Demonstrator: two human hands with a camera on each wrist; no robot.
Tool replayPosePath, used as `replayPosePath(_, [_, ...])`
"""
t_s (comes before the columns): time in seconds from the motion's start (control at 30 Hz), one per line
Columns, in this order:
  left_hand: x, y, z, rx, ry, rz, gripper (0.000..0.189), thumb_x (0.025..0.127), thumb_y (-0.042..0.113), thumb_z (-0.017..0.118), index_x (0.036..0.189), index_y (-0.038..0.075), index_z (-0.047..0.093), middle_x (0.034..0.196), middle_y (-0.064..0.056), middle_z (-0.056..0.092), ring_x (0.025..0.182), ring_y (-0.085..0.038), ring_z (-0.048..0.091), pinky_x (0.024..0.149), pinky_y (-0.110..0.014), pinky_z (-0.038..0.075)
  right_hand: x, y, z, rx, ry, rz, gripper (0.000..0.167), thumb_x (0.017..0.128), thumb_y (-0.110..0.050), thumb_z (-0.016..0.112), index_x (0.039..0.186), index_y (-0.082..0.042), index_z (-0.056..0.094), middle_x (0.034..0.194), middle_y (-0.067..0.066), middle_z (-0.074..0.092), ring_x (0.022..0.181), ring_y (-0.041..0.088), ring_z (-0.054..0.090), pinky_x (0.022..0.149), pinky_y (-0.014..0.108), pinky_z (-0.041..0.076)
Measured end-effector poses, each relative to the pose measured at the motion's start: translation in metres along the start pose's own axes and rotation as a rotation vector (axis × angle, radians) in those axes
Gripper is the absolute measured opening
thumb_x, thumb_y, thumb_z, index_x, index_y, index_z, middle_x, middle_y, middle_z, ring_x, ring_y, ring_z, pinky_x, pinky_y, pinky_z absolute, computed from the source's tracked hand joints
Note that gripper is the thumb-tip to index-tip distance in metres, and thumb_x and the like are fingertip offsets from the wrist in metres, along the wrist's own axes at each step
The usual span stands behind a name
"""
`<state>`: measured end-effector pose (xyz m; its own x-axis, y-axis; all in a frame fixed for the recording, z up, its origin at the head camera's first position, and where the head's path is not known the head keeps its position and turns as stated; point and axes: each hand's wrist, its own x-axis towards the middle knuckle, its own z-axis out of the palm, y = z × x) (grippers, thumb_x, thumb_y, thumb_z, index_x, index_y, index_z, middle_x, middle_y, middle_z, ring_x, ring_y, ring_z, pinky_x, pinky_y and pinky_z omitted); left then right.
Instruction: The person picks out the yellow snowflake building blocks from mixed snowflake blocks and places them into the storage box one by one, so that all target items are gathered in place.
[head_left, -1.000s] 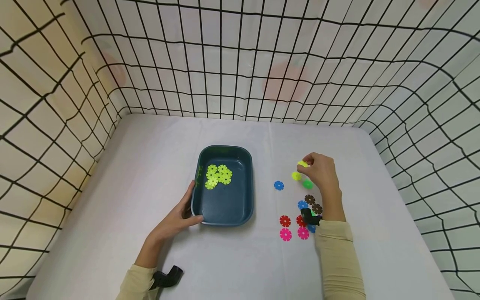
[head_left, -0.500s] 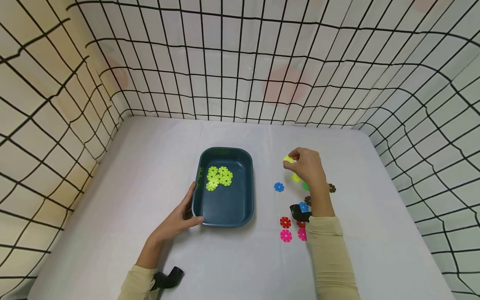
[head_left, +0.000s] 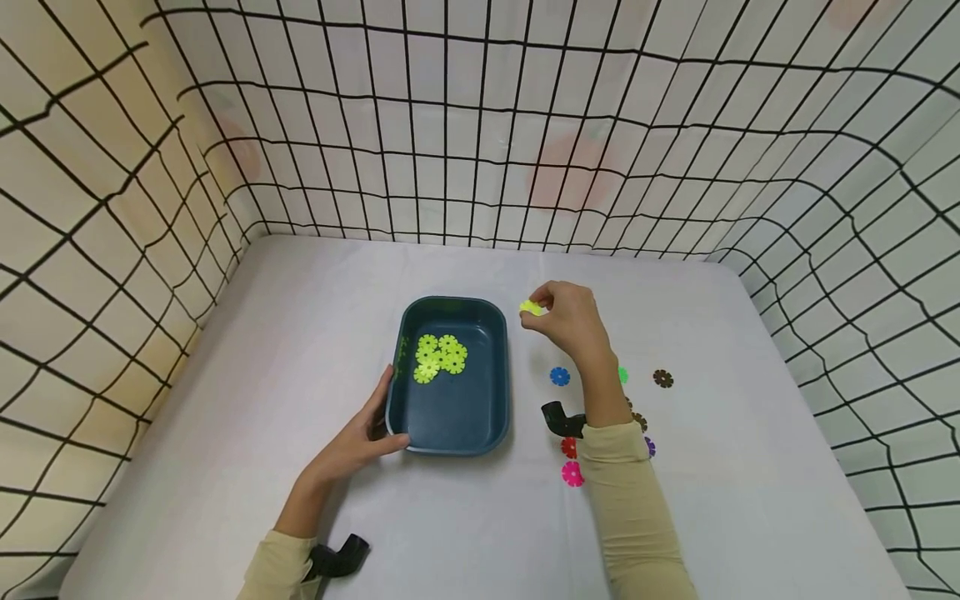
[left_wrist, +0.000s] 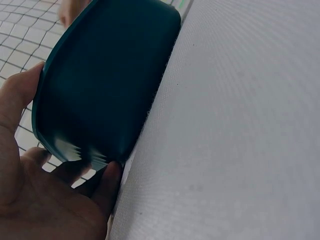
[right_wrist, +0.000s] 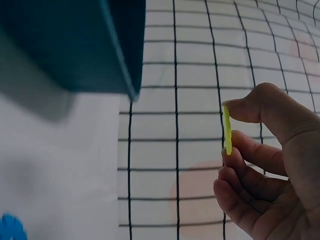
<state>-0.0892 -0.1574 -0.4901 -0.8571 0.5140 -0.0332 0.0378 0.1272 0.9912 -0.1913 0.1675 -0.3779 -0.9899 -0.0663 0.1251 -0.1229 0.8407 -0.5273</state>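
A dark blue-green plastic tray (head_left: pixel 457 417) stands on the white table, with several yellow notched snowflake discs (head_left: pixel 441 358) lying in its left half. My left hand (head_left: pixel 354 440) holds the tray's near left corner, thumb at the near rim and fingers along the left wall. The left wrist view shows that thumb against the rim and fingertips at the wall (left_wrist: pixel 100 90). Just right of the tray's far right corner, my right hand (head_left: pixel 573 325) pinches one yellow snowflake disc (head_left: pixel 530 308). Seen edge-on in the right wrist view, the disc (right_wrist: pixel 227 130) sits between thumb and fingers.
Loose discs lie right of the tray: blue (head_left: pixel 559 377), brown (head_left: pixel 663 378), green (head_left: pixel 623 375), red (head_left: pixel 569 447), pink (head_left: pixel 572 474) and purple (head_left: pixel 650 447). My right forearm (head_left: pixel 630 500) covers part of them. Black wire mesh (head_left: pixel 465 150) rises behind the table.
My right hand has carried the pinched yellow disc leftward, from the scattered discs to beside the tray. The left hand and tray have stayed in place.
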Motion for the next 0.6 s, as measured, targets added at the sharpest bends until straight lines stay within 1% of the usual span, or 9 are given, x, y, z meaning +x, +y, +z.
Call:
replayPosePath(0.1, [-0.001, 0.0, 0.0, 0.0, 0.004, -0.002, 0.099, 0.091, 0.005, 0.064, 0.157, 0.031, -0.006, 0.165, -0.01, -0.009, 0.146, -0.05, 0.016, 0.109, -0.064, 0.026, 0.003, -0.017, 0.004, 0.016, -0.004, -0.04, 0.031, 0.08, -0.027, 0.075, 0.101, -0.003, 0.071, 0.099, 0.012, 0.07, 0.094, 0.026, 0.062, 0.083, 0.04, 0.053])
replayPosePath(0.2, [-0.001, 0.0, -0.001, -0.011, 0.008, -0.007, 0.099, 0.091, 0.004, 0.063, 0.157, 0.032, -0.005, 0.165, -0.008, -0.009, 0.147, -0.048, 0.013, 0.11, -0.063, 0.024, 0.007, -0.033, 0.01, 0.038, -0.019, -0.079, 0.03, 0.079, -0.027, 0.076, 0.1, -0.005, 0.072, 0.099, 0.011, 0.071, 0.094, 0.025, 0.062, 0.082, 0.04, 0.053])
replayPosePath(0.3, [-0.001, 0.001, -0.001, -0.017, 0.003, -0.003, 0.099, 0.091, 0.004, 0.063, 0.157, 0.032, -0.005, 0.165, -0.008, -0.009, 0.148, -0.047, 0.01, 0.111, -0.063, 0.022, 0.01, -0.043, 0.016, 0.05, -0.037, -0.105, 0.03, 0.079, -0.026, 0.076, 0.1, -0.005, 0.072, 0.099, 0.01, 0.071, 0.094, 0.024, 0.062, 0.081, 0.039, 0.053])
replayPosePath(0.43, [-0.001, 0.001, -0.001, -0.017, -0.001, -0.001, 0.099, 0.091, 0.005, 0.064, 0.157, 0.03, -0.006, 0.165, -0.01, -0.01, 0.147, -0.048, 0.009, 0.111, -0.063, 0.023, 0.011, -0.051, 0.021, 0.054, -0.065, -0.099, 0.032, 0.08, -0.027, 0.076, 0.102, -0.005, 0.072, 0.101, 0.009, 0.07, 0.096, 0.024, 0.062, 0.083, 0.039, 0.053])
replayPosePath(0.5, [0.0, 0.0, -0.001, -0.014, 0.0, -0.001, 0.099, 0.091, 0.006, 0.064, 0.157, 0.03, -0.006, 0.165, -0.011, -0.01, 0.147, -0.049, 0.009, 0.111, -0.063, 0.023, 0.011, -0.052, 0.023, 0.053, -0.071, -0.095, 0.032, 0.08, -0.027, 0.076, 0.103, -0.005, 0.071, 0.102, 0.009, 0.07, 0.097, 0.024, 0.062, 0.083, 0.039, 0.053])
replayPosePath(0.6, [0.0, 0.0, -0.002, -0.022, 0.008, -0.009, 0.099, 0.091, 0.005, 0.064, 0.157, 0.033, -0.005, 0.165, -0.008, -0.01, 0.148, -0.047, 0.008, 0.111, -0.063, 0.021, 0.012, -0.053, 0.024, 0.052, -0.076, -0.099, 0.033, 0.08, -0.028, 0.076, 0.104, -0.005, 0.071, 0.103, 0.01, 0.07, 0.097, 0.024, 0.062, 0.084, 0.039, 0.053])
